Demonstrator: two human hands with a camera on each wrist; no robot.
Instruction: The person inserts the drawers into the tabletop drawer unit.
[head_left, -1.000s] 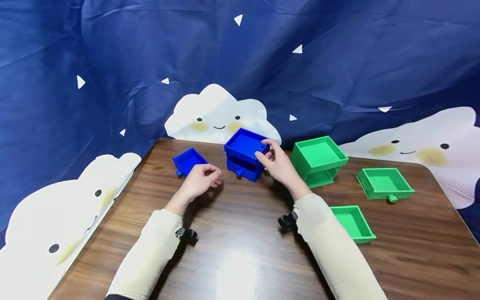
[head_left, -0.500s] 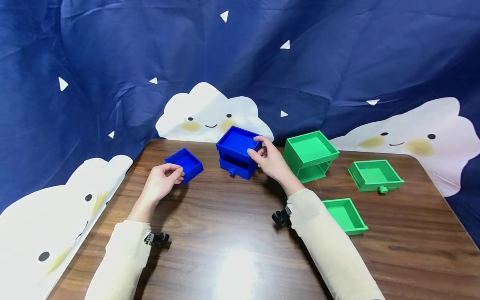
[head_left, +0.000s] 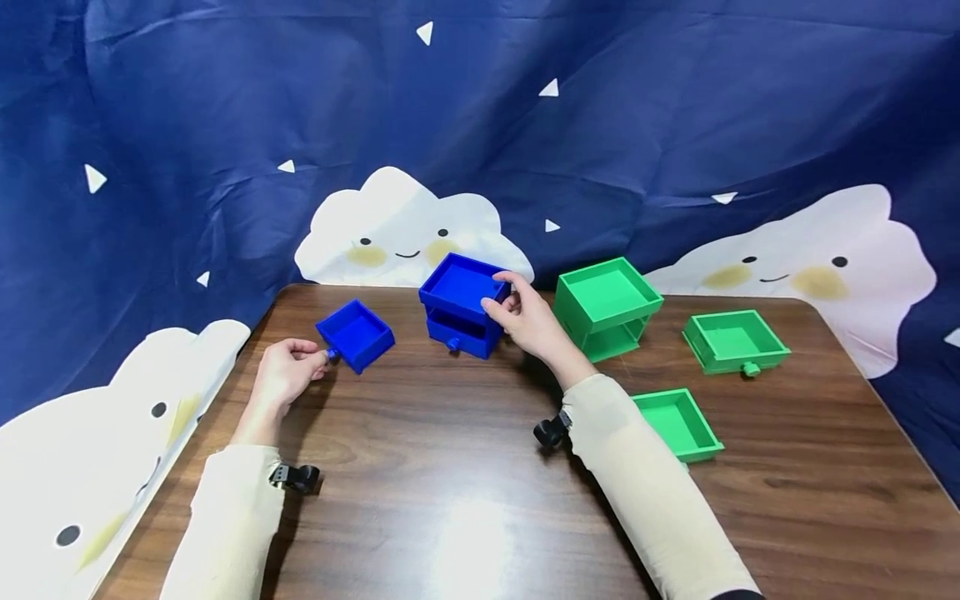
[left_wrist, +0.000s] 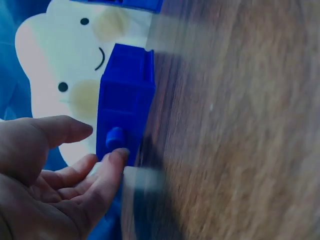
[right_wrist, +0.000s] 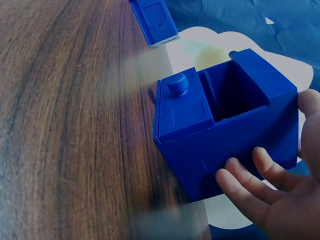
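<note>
At the table's far left lies a loose blue drawer (head_left: 356,336), its round knob (left_wrist: 116,137) facing my left hand (head_left: 287,372). One fingertip of that hand touches the knob, while the thumb is held apart from it in the left wrist view. Right of the drawer stands a small blue cabinet (head_left: 463,290) with a tray-like top. Its upper slot (right_wrist: 232,95) is bare, and a drawer front with a knob (right_wrist: 177,84) fills the lower one. My right hand (head_left: 532,325) holds the cabinet by its right side, thumb near the front corner.
A green cabinet (head_left: 609,292) with an open front stands right of the right hand. Two loose green drawers lie farther right: one rear drawer (head_left: 738,342) and one nearer drawer (head_left: 678,425), partly behind the right sleeve. A patterned blue curtain (head_left: 480,125) hangs behind the wooden table (head_left: 420,467).
My left hand has moved left across the blue drawer to its knob. The right hand stays at the blue cabinet. The whole scene has shifted left in the head view.
</note>
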